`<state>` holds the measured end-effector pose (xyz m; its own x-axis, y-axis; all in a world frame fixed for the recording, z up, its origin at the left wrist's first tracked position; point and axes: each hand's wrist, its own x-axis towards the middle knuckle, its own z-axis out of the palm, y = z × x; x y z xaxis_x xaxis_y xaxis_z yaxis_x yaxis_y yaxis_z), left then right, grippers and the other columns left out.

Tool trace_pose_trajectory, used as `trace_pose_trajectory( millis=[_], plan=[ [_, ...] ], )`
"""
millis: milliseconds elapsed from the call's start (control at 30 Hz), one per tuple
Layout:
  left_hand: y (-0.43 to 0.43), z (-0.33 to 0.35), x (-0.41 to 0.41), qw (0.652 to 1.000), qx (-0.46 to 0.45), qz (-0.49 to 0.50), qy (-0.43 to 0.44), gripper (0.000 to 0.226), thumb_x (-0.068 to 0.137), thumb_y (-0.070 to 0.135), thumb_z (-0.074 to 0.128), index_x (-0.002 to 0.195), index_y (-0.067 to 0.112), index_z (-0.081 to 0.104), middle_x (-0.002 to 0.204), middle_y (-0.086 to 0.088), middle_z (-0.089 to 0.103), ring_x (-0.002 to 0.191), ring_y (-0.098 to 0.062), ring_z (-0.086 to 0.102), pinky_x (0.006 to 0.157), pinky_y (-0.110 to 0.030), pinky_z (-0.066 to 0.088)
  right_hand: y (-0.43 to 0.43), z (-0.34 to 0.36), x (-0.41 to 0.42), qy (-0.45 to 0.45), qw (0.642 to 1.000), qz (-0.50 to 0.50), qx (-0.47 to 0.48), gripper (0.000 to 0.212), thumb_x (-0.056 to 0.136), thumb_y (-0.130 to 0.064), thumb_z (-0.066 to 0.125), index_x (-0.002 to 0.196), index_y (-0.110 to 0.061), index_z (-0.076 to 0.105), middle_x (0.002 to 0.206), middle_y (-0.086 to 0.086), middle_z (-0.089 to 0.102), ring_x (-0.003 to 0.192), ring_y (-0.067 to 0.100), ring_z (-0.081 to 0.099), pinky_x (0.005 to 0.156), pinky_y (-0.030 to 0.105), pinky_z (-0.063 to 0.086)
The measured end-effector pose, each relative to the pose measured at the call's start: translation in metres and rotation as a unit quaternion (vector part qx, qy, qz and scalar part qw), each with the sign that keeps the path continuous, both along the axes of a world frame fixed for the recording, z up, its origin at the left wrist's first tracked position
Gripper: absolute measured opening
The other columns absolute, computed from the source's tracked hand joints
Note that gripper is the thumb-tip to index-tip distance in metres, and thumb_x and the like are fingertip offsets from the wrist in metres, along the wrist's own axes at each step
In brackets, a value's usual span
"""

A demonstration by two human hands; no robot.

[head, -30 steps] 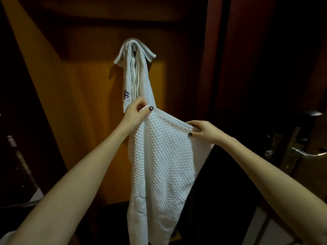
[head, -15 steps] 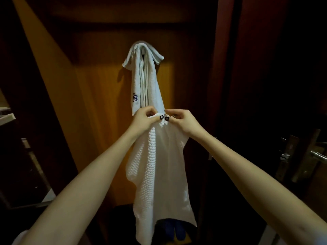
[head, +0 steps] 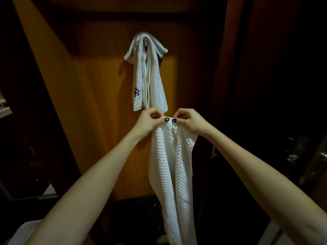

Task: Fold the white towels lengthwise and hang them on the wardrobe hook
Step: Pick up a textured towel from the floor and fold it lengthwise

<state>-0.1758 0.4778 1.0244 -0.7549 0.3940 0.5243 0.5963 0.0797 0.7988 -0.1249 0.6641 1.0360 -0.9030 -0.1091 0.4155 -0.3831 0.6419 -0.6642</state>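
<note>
At the centre of the frame her left hand (head: 150,121) and right hand (head: 187,122) pinch the top corners of the white towel (head: 169,174) together, just below the hung towel (head: 148,76); soft, limp and light, it looks best held by those corners.

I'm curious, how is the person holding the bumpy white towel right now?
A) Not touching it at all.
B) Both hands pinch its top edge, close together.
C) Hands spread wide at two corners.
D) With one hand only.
B: the left hand and right hand both pinch the top of the bumpy towel, thumbs nearly touching, just below the hanging towel.
</note>
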Motion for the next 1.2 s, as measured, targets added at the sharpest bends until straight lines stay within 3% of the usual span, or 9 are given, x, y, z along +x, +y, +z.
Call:
trace_pose_trajectory(
  millis=[100, 333, 433, 533, 733, 833, 967, 1067, 1200],
  plan=[
    [-0.003, -0.009, -0.005, 0.999, -0.040, -0.032, -0.007, 0.022, 0.074, 0.005, 0.078, 0.080, 0.021, 0.063, 0.079, 0.005, 0.063, 0.073, 0.001, 0.058, 0.070, -0.012, 0.047, 0.004, -0.007, 0.000, 0.050, 0.998, -0.029, 0.008, 0.006, 0.091, -0.012, 0.061, 0.085, -0.014, 0.062, 0.083, 0.008, 0.068, 0.078, 0.028, 0.064, 0.070, 0.041, 0.051],
    [-0.033, -0.032, -0.018, 0.981, -0.192, -0.010, -0.010, 0.055, 0.078, 0.014, 0.075, 0.112, 0.048, 0.050, 0.081, 0.017, 0.064, 0.077, 0.002, 0.061, 0.071, -0.018, 0.047, 0.026, -0.013, -0.004, 0.095, 0.980, -0.155, -0.076, 0.006, 0.092, -0.015, 0.058, 0.088, -0.015, 0.062, 0.086, -0.004, 0.064, 0.080, 0.010, 0.061, 0.064, 0.018, 0.043],
    [-0.035, -0.032, -0.017, 0.982, -0.190, -0.012, 0.000, 0.065, 0.079, 0.020, 0.072, 0.124, 0.056, 0.041, 0.099, 0.001, 0.065, 0.088, -0.009, 0.065, 0.080, -0.027, 0.052, 0.033, -0.018, -0.013, 0.083, 0.973, -0.194, -0.091, 0.006, 0.092, -0.016, 0.058, 0.089, -0.016, 0.063, 0.086, -0.006, 0.063, 0.078, 0.003, 0.057, 0.060, 0.013, 0.038],
    [-0.034, -0.041, -0.014, 0.980, -0.199, -0.018, 0.016, 0.068, 0.077, 0.015, 0.071, 0.123, 0.056, 0.043, 0.118, -0.007, 0.060, 0.091, -0.005, 0.062, 0.081, -0.015, 0.049, 0.039, -0.024, -0.024, 0.075, 0.964, -0.229, -0.109, 0.006, 0.092, -0.017, 0.058, 0.091, -0.017, 0.064, 0.086, -0.008, 0.062, 0.076, -0.001, 0.056, 0.059, 0.012, 0.038],
    [-0.038, -0.054, -0.020, 0.994, -0.106, 0.032, -0.012, 0.032, 0.079, 0.003, 0.072, 0.090, 0.033, 0.068, 0.088, 0.013, 0.068, 0.074, 0.005, 0.059, 0.073, -0.017, 0.044, 0.062, -0.039, -0.037, 0.053, 0.947, -0.279, -0.149, 0.007, 0.088, -0.017, 0.059, 0.088, -0.015, 0.066, 0.083, -0.006, 0.064, 0.076, 0.005, 0.060, 0.057, 0.015, 0.039],
    [-0.025, -0.047, -0.017, 0.997, -0.045, 0.051, -0.028, 0.038, 0.080, -0.001, 0.070, 0.106, 0.026, 0.067, 0.088, 0.006, 0.066, 0.069, 0.007, 0.056, 0.068, -0.008, 0.043, 0.066, -0.046, -0.039, 0.041, 0.939, -0.292, -0.180, 0.008, 0.091, -0.015, 0.056, 0.088, -0.017, 0.064, 0.081, -0.006, 0.063, 0.079, 0.013, 0.063, 0.060, 0.020, 0.045],
    [-0.007, -0.042, -0.016, 0.995, -0.003, 0.074, -0.063, 0.030, 0.083, -0.011, 0.057, 0.091, 0.013, 0.073, 0.095, -0.009, 0.072, 0.079, 0.006, 0.064, 0.069, -0.007, 0.045, 0.058, -0.054, -0.030, 0.039, 0.955, -0.231, -0.181, 0.016, 0.093, -0.012, 0.055, 0.104, -0.017, 0.064, 0.088, -0.003, 0.065, 0.070, 0.006, 0.059, 0.059, 0.017, 0.044],
    [0.004, -0.040, -0.017, 0.988, 0.023, 0.071, -0.135, 0.033, 0.086, -0.006, 0.055, 0.102, 0.017, 0.073, 0.111, -0.007, 0.069, 0.101, -0.012, 0.063, 0.077, -0.017, 0.051, 0.043, -0.057, -0.017, 0.006, 0.968, -0.147, -0.203, 0.012, 0.093, -0.012, 0.061, 0.090, -0.018, 0.071, 0.078, -0.005, 0.069, 0.065, 0.004, 0.060, 0.057, 0.018, 0.045],
    [0.014, -0.035, -0.015, 0.988, -0.027, 0.005, -0.153, 0.047, 0.084, -0.007, 0.055, 0.119, 0.022, 0.066, 0.129, -0.004, 0.058, 0.096, -0.018, 0.065, 0.077, -0.034, 0.055, 0.027, -0.050, -0.002, -0.035, 0.961, -0.053, -0.269, 0.011, 0.091, -0.012, 0.065, 0.083, -0.007, 0.071, 0.074, 0.007, 0.068, 0.070, 0.015, 0.061, 0.067, 0.029, 0.047]
  ],
)
